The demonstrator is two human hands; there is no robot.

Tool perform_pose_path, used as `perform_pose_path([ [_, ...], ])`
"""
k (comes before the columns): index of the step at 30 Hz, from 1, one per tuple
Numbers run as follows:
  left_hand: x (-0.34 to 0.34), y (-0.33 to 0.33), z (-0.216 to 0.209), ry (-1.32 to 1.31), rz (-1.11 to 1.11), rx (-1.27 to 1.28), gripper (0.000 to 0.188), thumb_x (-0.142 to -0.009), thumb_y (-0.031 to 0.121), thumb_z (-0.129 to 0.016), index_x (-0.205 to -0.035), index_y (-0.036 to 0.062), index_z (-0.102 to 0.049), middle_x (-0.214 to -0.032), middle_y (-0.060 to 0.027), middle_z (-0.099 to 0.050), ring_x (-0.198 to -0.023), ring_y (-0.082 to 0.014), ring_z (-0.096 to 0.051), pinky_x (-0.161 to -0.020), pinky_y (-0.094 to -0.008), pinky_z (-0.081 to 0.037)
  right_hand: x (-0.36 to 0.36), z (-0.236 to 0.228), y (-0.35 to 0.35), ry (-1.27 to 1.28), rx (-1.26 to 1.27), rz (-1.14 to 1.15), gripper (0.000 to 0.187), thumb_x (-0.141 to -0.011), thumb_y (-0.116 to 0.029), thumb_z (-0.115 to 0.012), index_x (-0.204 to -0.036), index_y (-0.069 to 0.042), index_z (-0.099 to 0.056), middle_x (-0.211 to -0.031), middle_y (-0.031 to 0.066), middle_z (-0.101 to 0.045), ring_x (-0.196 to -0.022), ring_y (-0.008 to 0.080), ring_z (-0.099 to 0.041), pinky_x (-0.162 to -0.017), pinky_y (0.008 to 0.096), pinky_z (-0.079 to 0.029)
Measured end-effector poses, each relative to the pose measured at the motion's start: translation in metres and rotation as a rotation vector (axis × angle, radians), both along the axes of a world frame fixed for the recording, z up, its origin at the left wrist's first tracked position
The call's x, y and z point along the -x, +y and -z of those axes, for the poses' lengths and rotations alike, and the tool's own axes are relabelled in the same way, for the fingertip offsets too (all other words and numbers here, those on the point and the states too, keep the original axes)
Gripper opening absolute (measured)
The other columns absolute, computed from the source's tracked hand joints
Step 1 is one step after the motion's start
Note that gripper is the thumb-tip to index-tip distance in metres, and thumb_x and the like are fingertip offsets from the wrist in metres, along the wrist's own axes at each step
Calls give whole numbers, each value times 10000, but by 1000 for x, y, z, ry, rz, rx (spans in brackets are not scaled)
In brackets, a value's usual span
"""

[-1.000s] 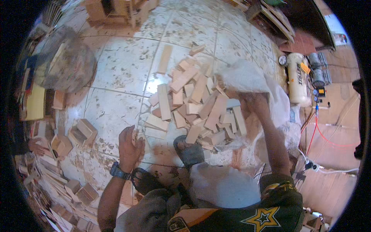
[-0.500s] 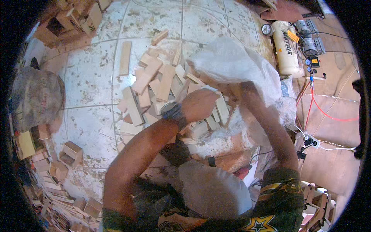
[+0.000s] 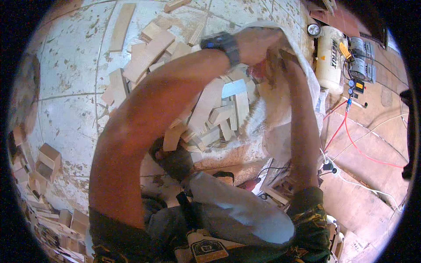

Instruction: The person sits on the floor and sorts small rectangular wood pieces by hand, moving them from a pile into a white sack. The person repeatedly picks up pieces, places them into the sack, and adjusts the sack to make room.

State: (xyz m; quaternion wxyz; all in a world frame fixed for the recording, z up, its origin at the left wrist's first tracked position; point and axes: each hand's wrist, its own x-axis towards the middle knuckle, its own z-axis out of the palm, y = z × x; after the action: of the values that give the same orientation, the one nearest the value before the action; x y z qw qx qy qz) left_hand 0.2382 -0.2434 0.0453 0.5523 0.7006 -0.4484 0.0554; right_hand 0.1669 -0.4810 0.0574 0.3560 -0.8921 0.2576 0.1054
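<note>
My left forearm reaches across the pile, and my left hand (image 3: 259, 43) is at the mouth of a whitish sack (image 3: 304, 55). Close beside it, my right hand (image 3: 280, 59) reaches into the same mouth, with sack cloth along the outer side of its forearm. Blur and the sack hide the fingers of both hands, so what they hold does not show. Below them lies a heap of short pale wooden blocks (image 3: 206, 105), partly covered by my left arm. A wristwatch (image 3: 219, 46) is on my left wrist.
An air compressor (image 3: 330, 61) with a red hose (image 3: 351, 136) stands at the right. A power socket with cables (image 3: 328, 166) lies below it. My foot (image 3: 173, 162) is against the heap's near edge. Small wooden boxes (image 3: 47, 162) and offcuts lie at the left.
My left hand has moved from over the blocks, up and right, to the sack's mouth beside my right hand. My right hand has shifted upward. The view has shifted too.
</note>
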Motion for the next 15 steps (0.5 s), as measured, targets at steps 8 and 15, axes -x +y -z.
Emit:
perform_pose_path([
  [8,-20,67,22,-196,-48,-254,413,-794,79,-589,-1205,87,-538,-1162,-158,-592,-1119,-335,-556,-939,-410,-468,-9,20,83,-33,6,-237,472,-883,-343,-613,-1204,-4,-546,-1094,135,-616,-1000,225,-592,-851,378,-479],
  [15,-15,93,14,-145,-42,-347,493,-767,20,-563,-1252,86,-499,-1222,-154,-553,-1181,-349,-517,-1002,-410,-442,-18,24,96,-46,36,-283,532,-837,-314,-680,-1242,-7,-521,-1127,138,-609,-1030,217,-588,-856,359,-487],
])
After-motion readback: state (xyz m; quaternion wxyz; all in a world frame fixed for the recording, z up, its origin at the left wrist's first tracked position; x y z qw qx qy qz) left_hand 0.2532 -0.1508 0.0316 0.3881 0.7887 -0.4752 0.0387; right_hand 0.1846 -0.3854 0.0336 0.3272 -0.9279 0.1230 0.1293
